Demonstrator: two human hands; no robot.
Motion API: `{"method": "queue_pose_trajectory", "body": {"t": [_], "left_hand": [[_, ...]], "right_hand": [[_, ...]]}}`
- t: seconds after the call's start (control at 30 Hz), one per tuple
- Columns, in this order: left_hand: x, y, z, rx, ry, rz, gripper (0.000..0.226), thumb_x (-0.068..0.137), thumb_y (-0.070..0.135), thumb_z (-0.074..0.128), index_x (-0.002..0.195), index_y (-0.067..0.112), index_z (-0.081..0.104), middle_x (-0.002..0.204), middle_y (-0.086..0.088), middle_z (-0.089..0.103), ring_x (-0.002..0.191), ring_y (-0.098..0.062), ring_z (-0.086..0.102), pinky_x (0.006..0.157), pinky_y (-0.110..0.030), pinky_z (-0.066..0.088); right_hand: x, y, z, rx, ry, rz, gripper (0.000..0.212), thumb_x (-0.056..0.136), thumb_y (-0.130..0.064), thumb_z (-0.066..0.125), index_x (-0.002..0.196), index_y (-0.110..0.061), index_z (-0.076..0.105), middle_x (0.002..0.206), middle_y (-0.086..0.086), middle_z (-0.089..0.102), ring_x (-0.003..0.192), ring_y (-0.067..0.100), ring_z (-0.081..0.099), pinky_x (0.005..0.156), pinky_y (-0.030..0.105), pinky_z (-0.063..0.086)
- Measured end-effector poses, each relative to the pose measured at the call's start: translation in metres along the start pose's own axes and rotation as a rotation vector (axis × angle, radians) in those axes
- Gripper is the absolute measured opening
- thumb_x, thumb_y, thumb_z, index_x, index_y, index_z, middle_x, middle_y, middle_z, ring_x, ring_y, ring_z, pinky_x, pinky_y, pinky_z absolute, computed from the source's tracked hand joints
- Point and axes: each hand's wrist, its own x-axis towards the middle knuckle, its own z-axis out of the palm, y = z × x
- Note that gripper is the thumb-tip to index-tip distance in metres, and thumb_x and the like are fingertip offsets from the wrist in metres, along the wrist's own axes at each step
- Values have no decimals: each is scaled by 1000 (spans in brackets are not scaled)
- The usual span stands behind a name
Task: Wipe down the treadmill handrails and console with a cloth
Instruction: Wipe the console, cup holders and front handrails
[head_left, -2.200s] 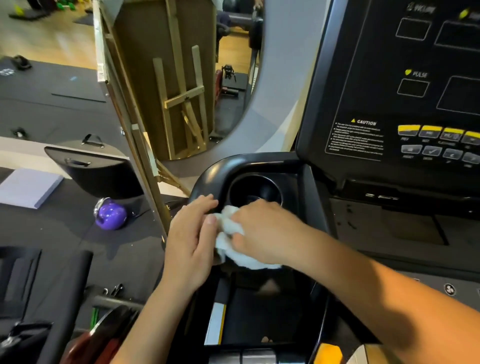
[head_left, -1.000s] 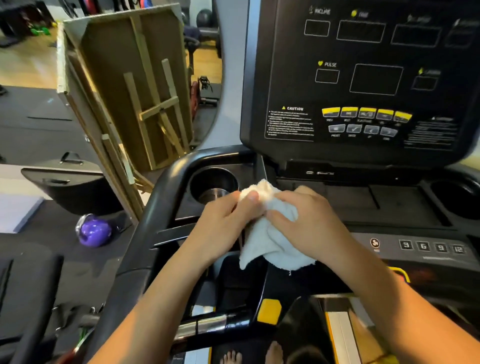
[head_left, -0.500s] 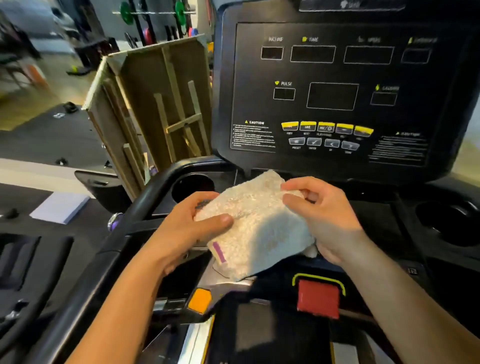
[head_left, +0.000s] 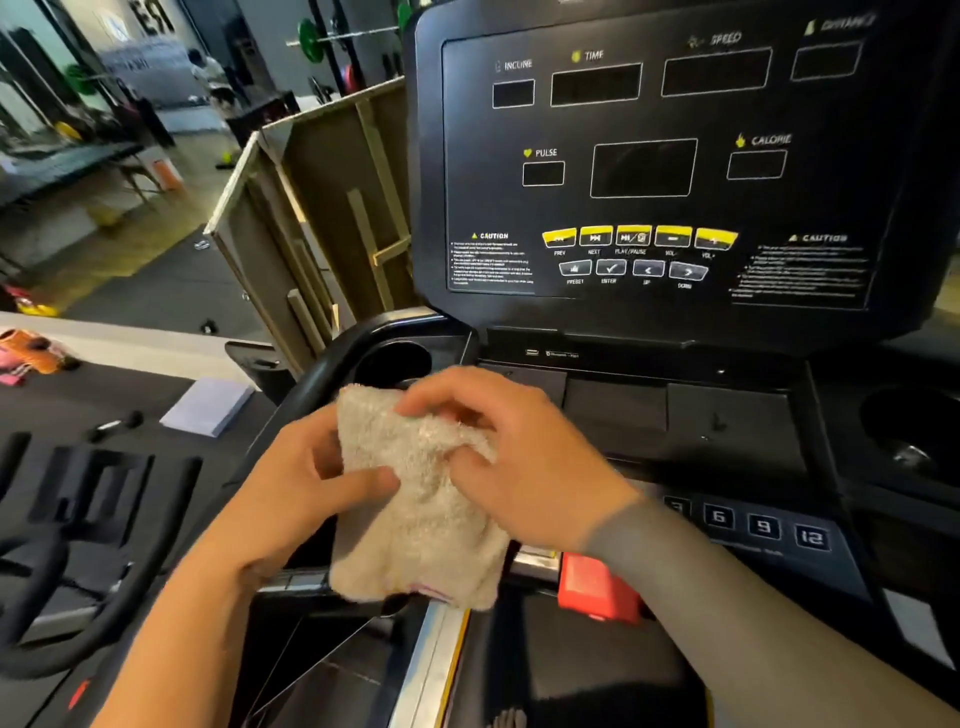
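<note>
Your left hand (head_left: 306, 483) and right hand (head_left: 524, 457) both grip the cloth (head_left: 415, 519). Fold it flat into 1 pad, then wipe the console (head_left: 649, 171) above your hands.

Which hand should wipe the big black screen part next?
Probably the right hand. Its fingers already pinch the top of the white cloth, and it sits under the console. The left hand grips the cloth's left edge, nearer the left cup holder.
</note>
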Motion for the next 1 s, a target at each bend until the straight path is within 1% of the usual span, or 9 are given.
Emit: {"method": "queue_pose_trajectory", "body": {"t": [0.13, 0.27, 0.37, 0.47, 0.57, 0.67, 0.8, 0.9, 1.0], "left_hand": [[18, 6, 21, -265, 159, -76, 39, 67, 33, 84, 101, 20, 74, 100, -11, 74, 89, -27, 71, 67, -31, 57], [39, 8, 42, -307, 174, -132, 24, 91, 18, 62, 115, 17, 66, 109, -10, 72, 97, -29, 70, 77, -42, 56], [58, 7, 45, -38, 337, -77, 16, 95, 22, 61, 111, 23, 62, 103, 2, 71, 94, -17, 69, 83, -43, 56], [75, -4, 39, 461, 396, 26, 38, 91, 26, 67, 126, 26, 52, 118, 15, 61, 104, -3, 60, 90, -30, 51], [82, -25, 31, 643, 317, 75, 46, 93, 24, 63, 137, 22, 49, 135, 8, 54, 122, -10, 51, 104, -30, 42], [82, -47, 37, 785, 36, 172, 40, 98, 21, 51, 139, 24, 51, 149, 5, 44, 140, -15, 34, 117, -35, 28], [105, -59, 38, 955, -101, 174, 52, 100, 34, 27, 152, 26, 32, 162, 5, 18, 150, -20, 9, 122, -44, 11], [114, -57, 39, 978, -84, 170, 51, 102, 34, 27, 152, 23, 32, 162, 3, 19, 150, -21, 10, 117, -26, 4], [85, -47, 45, 983, -76, 205, 47, 103, 29, 34, 150, 23, 37, 160, 4, 25, 150, -18, 11, 115, -22, 9]], "right_hand": [[13, 16, -30, 233, 177, 165, 50, 81, -8, 74, 122, -30, 55, 96, -3, 64, 83, 7, 66, 77, 27, 55], [13, 35, -47, 88, 173, 397, 44, 79, -19, 78, 113, -36, 56, 100, -4, 67, 93, 13, 67, 80, 39, 58], [26, 43, -56, -126, 438, 350, 28, 82, -23, 74, 101, -34, 56, 101, -10, 61, 97, 10, 60, 79, 28, 50], [25, 57, -49, -598, 452, 288, 22, 88, -27, 65, 108, -30, 57, 111, -12, 54, 107, 11, 51, 82, 28, 44], [21, 72, -18, -699, 207, 300, 37, 91, -42, 56, 127, -31, 56, 134, -8, 51, 125, 17, 44, 102, 37, 41], [30, 92, 8, -891, -133, 464, 58, 97, -54, 24, 150, -31, 26, 161, 0, 15, 148, 24, 12, 119, 44, 16], [53, 94, 7, -971, -121, 445, 53, 100, -40, 25, 151, -24, 22, 161, 1, 14, 147, 24, 11, 119, 45, 15], [59, 87, 7, -1014, -115, 454, 51, 100, -37, 28, 149, -23, 27, 159, 1, 20, 145, 24, 15, 118, 45, 19], [44, 74, 8, -1020, -105, 389, 43, 100, -31, 33, 141, -24, 43, 148, -1, 39, 136, 21, 31, 113, 41, 29]]}}
